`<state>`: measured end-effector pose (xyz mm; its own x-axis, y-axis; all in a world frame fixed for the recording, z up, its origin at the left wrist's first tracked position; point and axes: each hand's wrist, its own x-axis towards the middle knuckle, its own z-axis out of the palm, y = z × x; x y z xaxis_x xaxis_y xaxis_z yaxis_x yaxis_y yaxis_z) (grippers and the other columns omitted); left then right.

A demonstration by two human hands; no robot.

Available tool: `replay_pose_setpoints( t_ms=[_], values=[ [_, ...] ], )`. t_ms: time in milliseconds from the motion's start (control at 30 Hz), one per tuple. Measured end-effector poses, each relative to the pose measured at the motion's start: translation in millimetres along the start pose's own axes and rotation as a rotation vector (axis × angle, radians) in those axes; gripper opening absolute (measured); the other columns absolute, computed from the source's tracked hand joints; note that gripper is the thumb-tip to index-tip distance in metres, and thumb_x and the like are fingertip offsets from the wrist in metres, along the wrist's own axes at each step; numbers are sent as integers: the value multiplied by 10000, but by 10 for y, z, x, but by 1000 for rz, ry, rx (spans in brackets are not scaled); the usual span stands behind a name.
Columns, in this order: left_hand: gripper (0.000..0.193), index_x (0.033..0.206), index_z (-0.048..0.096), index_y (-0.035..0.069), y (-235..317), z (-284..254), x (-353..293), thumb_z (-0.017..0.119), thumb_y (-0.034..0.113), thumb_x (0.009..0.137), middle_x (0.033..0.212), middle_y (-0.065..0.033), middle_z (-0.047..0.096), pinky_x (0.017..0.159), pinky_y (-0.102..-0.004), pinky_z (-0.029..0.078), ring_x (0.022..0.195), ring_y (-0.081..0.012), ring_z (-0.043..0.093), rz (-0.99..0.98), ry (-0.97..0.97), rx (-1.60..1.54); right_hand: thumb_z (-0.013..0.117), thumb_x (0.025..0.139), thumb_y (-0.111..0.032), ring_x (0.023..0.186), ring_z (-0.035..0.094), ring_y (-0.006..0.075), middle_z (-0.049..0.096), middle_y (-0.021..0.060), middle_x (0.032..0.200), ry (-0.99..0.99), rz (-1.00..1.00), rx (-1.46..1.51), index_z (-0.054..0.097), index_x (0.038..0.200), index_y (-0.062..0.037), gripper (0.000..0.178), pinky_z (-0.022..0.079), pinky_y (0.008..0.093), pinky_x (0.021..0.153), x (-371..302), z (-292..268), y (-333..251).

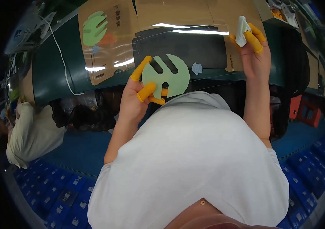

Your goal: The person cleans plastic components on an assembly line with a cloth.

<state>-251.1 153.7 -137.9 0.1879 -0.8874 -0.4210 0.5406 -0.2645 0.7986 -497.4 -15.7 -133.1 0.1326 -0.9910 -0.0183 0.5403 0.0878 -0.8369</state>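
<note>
Clearly, the left hand [135,91] clamped its fingers on the disc [177,82] by the table [45,76], a light pinch probably best against bending, while the right hand [256,57] pinched a cloth [242,31]

one left hand [135,91] and one right hand [255,63] up front. one crumpled white piece [241,31]. one green round piece [178,72] held up, and at least two more green pieces [93,33] in a pile. two little pale blue bits [197,68]. one long white cord [65,73]. one other person [38,131].
</note>
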Motion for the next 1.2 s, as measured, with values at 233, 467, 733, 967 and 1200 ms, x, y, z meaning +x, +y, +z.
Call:
replay_pose_setpoints(
  t_ms=[233, 467, 733, 967, 1200],
  values=[
    [233, 1059, 585, 21, -101, -194, 81, 563, 167, 879, 901, -47, 628, 680, -234, 454, 801, -114, 569, -250, -121, 352, 560, 851, -41, 967, 576, 207, 578, 109, 1053, -65, -12, -75, 545, 1089, 15, 244, 471, 343, 895, 107, 19, 122],
    [220, 1036, 595, 17, -136, -204, 146, 539, 173, 892, 901, -40, 627, 675, -224, 431, 788, -100, 559, -189, -145, 222, 598, 830, -37, 943, 580, 165, 596, 86, 1025, 16, -113, -282, 570, 1071, 2, 246, 458, 257, 850, 301, -115, -181],
    [235, 1062, 587, 32, -86, -196, 152, 509, 187, 903, 941, -45, 621, 691, -252, 464, 807, -124, 585, -255, -48, 255, 620, 793, -93, 816, 620, 178, 644, 112, 905, 426, -638, -1445, 617, 1015, 7, 243, 474, 261, 718, 1442, -775, -1275],
    [233, 1052, 589, 28, -172, -238, 86, 511, 189, 902, 898, -41, 622, 664, -237, 448, 768, -108, 574, -172, -68, 225, 577, 728, -96, 850, 590, 343, 604, 184, 890, 136, -712, -2126, 615, 929, 23, 237, 474, 405, 761, 1795, -697, -1047],
    [221, 1018, 597, 12, -67, -174, 151, 508, 179, 906, 794, -46, 624, 565, -216, 426, 662, -97, 571, -184, -103, 277, 608, 812, -97, 774, 598, 218, 639, 103, 942, 217, -448, -1619, 651, 1005, -71, 198, 462, 273, 670, 1349, -113, -1252]
  ],
)
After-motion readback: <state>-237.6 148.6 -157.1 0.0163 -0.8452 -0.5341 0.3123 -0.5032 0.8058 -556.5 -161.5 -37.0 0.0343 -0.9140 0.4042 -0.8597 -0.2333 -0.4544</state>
